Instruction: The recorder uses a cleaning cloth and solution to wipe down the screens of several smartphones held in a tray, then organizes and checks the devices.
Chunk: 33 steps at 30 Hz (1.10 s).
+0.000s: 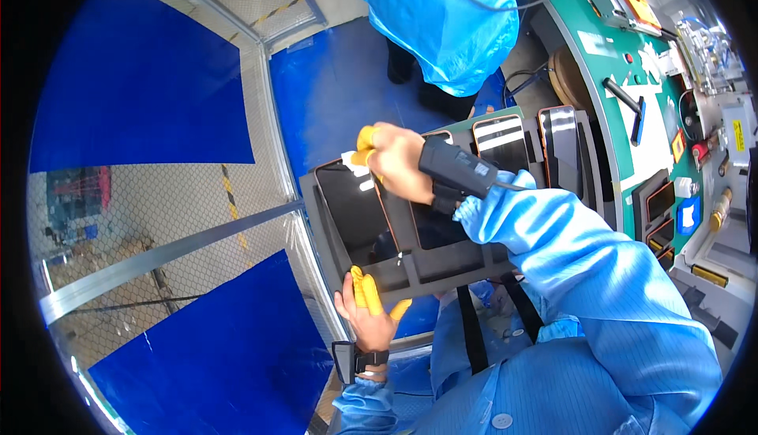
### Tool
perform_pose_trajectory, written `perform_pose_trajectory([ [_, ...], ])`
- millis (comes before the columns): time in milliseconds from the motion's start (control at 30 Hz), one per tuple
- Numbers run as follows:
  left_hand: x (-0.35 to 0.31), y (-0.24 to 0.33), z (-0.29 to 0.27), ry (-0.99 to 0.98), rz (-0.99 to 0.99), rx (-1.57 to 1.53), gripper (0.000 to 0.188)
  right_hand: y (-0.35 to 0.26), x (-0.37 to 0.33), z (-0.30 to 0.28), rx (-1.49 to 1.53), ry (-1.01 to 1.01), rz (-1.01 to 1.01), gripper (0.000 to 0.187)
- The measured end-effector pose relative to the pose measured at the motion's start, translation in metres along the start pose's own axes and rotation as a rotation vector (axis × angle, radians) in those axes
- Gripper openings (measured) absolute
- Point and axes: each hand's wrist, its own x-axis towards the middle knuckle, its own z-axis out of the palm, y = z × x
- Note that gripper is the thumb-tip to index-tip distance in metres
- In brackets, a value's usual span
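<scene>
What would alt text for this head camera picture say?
A person in a blue coat holds a dark foam tray of phones, left hand gripping its near edge, right hand on a phone. Another blue-coated person stands ahead.

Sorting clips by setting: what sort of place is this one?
Most likely an electronics assembly line. The hands, left and right, work over a dark tray of phones; a green workbench holds tools; a nearby person wears a blue smock; wire fencing lines the aisle.
</scene>
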Motion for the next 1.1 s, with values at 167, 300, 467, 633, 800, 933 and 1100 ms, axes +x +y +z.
perform_pose_trajectory([
  [167, -0.002, -0.004, 0.005, 0.006, -0.017, 0.022, 0.090, -0.042, -0.092, 0.038, -0.388, -0.204, -0.271, 0.010],
  [300, 0.005, 0.004, 0.009, 0.057, -0.002, -0.011, 0.086, -0.060, -0.097, -0.013, -0.047, -0.116, -0.231, 0.013],
  [467, -0.008, -0.005, 0.005, 0.034, -0.031, 0.031, 0.089, -0.083, -0.133, -0.078, 0.246, -0.027, 0.076, 0.018],
  [633, -0.002, -0.002, -0.001, 0.022, -0.056, 0.038, 0.089, -0.069, -0.229, -0.109, 0.635, 0.009, 0.428, 0.019],
  [800, 0.003, -0.010, -0.006, 0.016, -0.011, 0.098, 0.082, -0.067, -0.279, -0.133, 0.755, 0.186, 0.643, 0.025],
  [933, 0.014, 0.007, -0.016, 0.046, -0.014, -0.086, 0.077, -0.054, -0.304, -0.156, 0.304, 0.469, 0.522, 0.026],
  [1100, 0.092, 0.111, -0.031, 0.343, 0.375, -0.420, 0.038, 0.003, -0.318, -0.145, 0.058, 1.030, 0.605, 0.032],
])
